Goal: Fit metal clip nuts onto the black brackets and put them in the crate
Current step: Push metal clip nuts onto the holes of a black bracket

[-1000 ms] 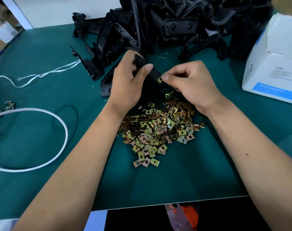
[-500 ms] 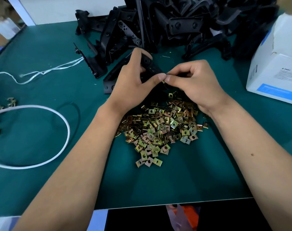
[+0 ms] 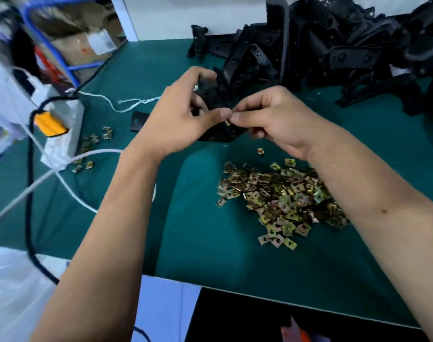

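Head cam: left hand (image 3: 178, 119) grips a black bracket (image 3: 214, 99) above the green table (image 3: 210, 243); right hand (image 3: 272, 119) pinches a clip nut (image 3: 227, 123) at its edge. Nut pile (image 3: 282, 198) just below, bracket heap (image 3: 334, 50) behind.

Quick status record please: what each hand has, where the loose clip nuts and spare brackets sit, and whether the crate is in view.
left hand: holds the black bracket above the table
right hand: pinches a clip nut at the bracket's edge
clip nut pile: on the green mat, under the right forearm
stray nuts: small group at the left
bracket heap: far side of the table
crate: not clearly in view
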Available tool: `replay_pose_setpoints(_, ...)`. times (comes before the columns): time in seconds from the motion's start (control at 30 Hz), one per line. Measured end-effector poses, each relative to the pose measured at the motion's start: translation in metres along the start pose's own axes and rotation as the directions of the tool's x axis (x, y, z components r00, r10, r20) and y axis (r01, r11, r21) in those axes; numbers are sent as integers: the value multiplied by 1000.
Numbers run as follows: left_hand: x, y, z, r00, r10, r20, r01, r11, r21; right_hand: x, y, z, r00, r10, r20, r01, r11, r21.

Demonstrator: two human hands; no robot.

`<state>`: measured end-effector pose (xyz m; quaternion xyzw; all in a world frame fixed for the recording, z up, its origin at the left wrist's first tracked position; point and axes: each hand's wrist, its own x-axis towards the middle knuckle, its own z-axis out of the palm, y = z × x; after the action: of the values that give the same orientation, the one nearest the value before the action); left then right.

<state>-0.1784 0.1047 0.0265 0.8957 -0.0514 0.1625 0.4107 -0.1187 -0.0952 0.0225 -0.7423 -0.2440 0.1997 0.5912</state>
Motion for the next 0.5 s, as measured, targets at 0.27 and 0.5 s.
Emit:
replay_pose_setpoints(0.27, -10, -7, -5, 998, -39, 55, 42, 998, -43, 4, 1, 10, 1000, 30, -1, -29, 982, -184)
replay_pose_setpoints(0.5, 60, 78, 37, 862, 61, 503, -316, 841, 439, -41, 32, -72, 937, 40, -346, -46, 999, -9)
